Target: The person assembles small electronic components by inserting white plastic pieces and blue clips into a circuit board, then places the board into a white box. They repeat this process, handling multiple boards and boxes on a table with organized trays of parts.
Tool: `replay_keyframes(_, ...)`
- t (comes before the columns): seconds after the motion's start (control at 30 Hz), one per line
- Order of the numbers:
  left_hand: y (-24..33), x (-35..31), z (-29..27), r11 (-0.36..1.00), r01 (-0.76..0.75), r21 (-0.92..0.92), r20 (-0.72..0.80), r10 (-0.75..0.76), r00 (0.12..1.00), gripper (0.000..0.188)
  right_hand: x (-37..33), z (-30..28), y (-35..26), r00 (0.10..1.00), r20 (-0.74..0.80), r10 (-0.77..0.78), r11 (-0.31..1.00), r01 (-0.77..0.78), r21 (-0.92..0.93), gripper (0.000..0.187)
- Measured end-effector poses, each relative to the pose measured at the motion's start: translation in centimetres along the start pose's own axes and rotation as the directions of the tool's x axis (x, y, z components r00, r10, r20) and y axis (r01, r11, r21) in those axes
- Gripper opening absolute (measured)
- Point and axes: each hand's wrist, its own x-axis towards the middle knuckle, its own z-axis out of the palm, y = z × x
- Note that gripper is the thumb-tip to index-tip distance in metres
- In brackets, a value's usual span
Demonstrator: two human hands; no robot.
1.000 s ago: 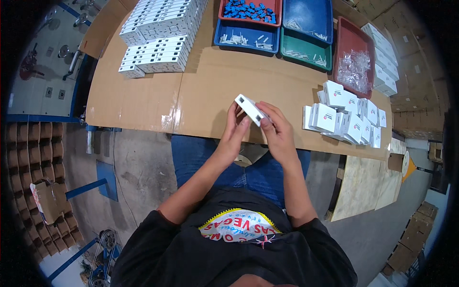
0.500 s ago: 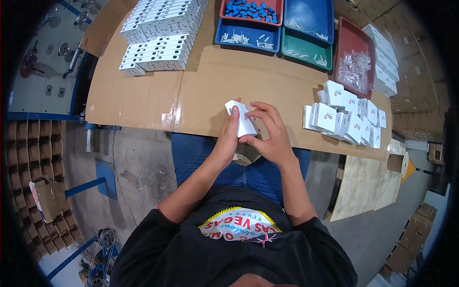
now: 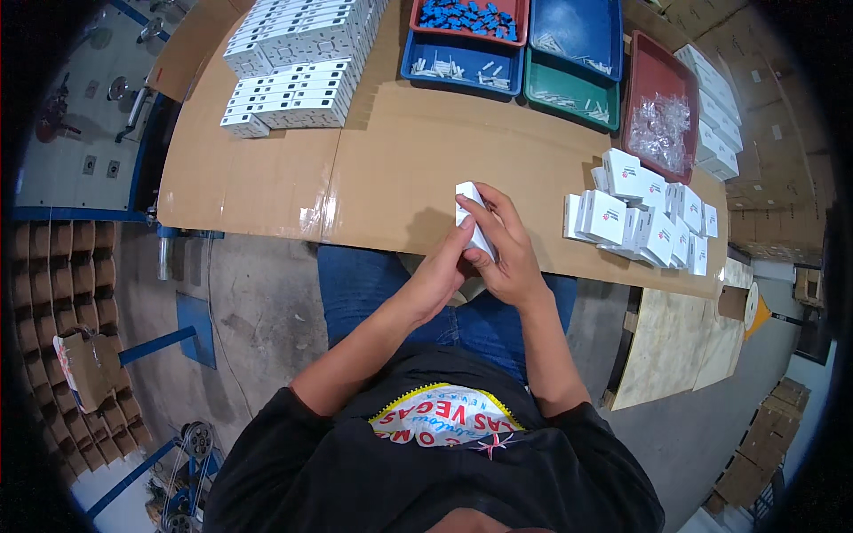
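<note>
Here, seen from above, a seated person is holding a small white box in both hands just over the near edge of a cardboard-covered tabletop. The box is long and narrow, and its long axis is running from the person's body away toward the far side of the tabletop, tilting slightly leftward at its far end. The right hand is wrapping around the box from the right, fingers curling over its top, while the left hand is pressing its fingertips against the box's left side, so both hands are grasping it. To the right, a loose heap of small white cartons with small red marks is lying near the tabletop's edge. At the far left, flat white boxes are sitting in neat stacked rows. Along the far side, a blue tray, another blue tray, a green tray and a red tray of clear bags are standing side by side.
</note>
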Motion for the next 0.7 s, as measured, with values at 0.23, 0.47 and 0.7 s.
replay_keyframes(0.23,-1.6,0.2,1.6,0.991,-0.119,-0.065,-0.14,0.109,0.984,0.063,0.0,0.4,0.0,0.997,-0.029,-0.07,0.995,0.068,-0.079,0.052)
replay_keyframes(0.47,-1.6,0.4,0.5,0.987,-0.041,-0.157,-0.081,0.028,0.996,0.057,-0.2,0.4,0.3,0.995,-0.055,-0.086,0.993,0.081,-0.091,0.046)
replay_keyframes(0.7,-1.0,-0.3,0.3,0.991,-0.019,-0.134,-0.081,0.008,0.997,0.052,-0.4,0.3,0.0,0.998,-0.04,-0.042,0.998,0.04,-0.048,0.045)
